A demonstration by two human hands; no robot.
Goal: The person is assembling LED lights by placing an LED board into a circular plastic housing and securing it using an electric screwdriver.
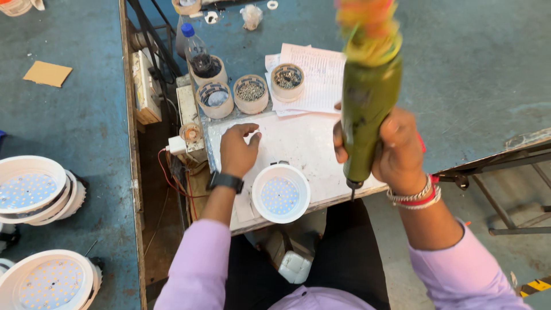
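On the white board, the left hand lies spread; the right hand grips a green screwdriver near a round lamp, paper and pots far off.

Lilac sleeves, black wristwatch (left), silver-and-red bangles (right).

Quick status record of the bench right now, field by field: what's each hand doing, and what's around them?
left hand: flat on the white work board, fingers spread, holding nothing
right hand: gripping a green electric screwdriver, bit pointing down, lifted off the board
round LED light: white, on the board's near edge between the hands
tape-roll cups: behind the board, holding screws
paper sheet: beside the cups
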